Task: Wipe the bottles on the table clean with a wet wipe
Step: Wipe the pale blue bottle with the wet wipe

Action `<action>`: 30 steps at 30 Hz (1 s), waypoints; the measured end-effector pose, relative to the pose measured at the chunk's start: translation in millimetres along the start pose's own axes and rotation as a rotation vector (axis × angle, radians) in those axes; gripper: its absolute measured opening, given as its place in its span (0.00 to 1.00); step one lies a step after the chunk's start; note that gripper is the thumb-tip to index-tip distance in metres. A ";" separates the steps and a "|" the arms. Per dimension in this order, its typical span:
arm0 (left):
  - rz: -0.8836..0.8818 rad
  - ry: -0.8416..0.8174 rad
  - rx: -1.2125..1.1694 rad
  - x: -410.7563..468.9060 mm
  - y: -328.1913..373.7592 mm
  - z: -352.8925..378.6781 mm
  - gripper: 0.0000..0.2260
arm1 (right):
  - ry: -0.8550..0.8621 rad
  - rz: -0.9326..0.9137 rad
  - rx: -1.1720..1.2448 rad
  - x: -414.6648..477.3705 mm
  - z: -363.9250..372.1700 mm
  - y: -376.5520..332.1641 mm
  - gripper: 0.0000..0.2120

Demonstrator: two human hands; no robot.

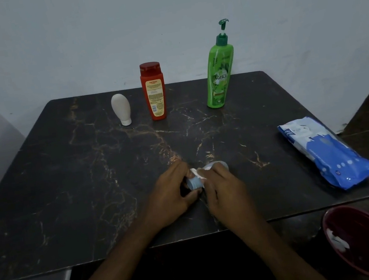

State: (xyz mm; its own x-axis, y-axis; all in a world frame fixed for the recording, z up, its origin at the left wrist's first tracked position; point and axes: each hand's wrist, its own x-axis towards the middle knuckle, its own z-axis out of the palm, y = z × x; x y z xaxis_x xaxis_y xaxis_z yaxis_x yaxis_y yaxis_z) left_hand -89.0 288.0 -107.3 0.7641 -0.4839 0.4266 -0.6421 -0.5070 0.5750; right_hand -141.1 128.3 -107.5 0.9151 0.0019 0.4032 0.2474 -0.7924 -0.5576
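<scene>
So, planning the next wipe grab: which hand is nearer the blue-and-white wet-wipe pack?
Right. The right hand is mid-table, left of the blue-and-white wet-wipe pack; the left hand is farther left.

Three bottles stand in a row along the far edge of the desk [66, 180], close to the wall [161, 12]: the inverted tube bottle [121, 109] at left, the flat-capped bottle [153, 91] just to its right, and the pump bottle [219, 73] further right, well apart from both. The wipes pack [327, 153] lies flat at the desk's right edge. Near the front centre, a small bottle [194, 182] lies on its side between the left hand [170, 198] and right hand [223, 186], with a wet wipe [199, 173] on it. Beyond the front right corner, lower than the desk, sits a bin [364, 242] with crumpled wipes [337, 241] in it.
</scene>
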 end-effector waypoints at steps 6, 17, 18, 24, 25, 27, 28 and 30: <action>0.006 -0.016 0.013 0.3 0.1 -2.3 0.14 | 0.012 0.143 -0.059 20.9 -15.2 22.9 0.21; -0.024 -0.015 -0.007 -0.6 2.4 -3.3 0.16 | 0.082 0.626 -0.056 23.0 -5.9 42.1 0.13; -0.024 -0.014 -0.001 -0.8 2.1 -3.4 0.16 | 0.070 0.725 -0.075 29.4 -5.1 40.7 0.13; 0.039 -0.024 0.016 -0.7 0.4 -1.6 0.11 | -0.017 0.137 -0.041 19.3 -16.2 17.3 0.14; 0.054 -0.028 0.025 -1.3 1.0 -1.2 0.11 | -0.065 0.068 -0.066 22.1 -13.6 10.8 0.14; 0.093 -0.027 0.064 -2.6 2.7 -0.4 0.10 | -0.128 -0.060 -0.163 18.4 -12.8 -1.2 0.14; 0.122 -0.020 0.093 -2.9 3.0 0.0 0.09 | -0.129 -0.088 -0.190 18.3 -12.4 -2.3 0.14; 0.184 -0.001 0.164 -3.3 3.7 1.3 0.07 | -0.089 -0.110 -0.200 13.2 -16.1 -0.6 0.15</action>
State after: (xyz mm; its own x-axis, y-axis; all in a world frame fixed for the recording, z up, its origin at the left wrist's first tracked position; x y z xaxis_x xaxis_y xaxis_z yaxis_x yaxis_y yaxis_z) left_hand -93.9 286.8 -107.5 0.6337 -0.5792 0.5128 -0.7717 -0.5192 0.3672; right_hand -134.3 119.0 -90.2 0.9127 0.1415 0.3834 0.2872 -0.8895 -0.3554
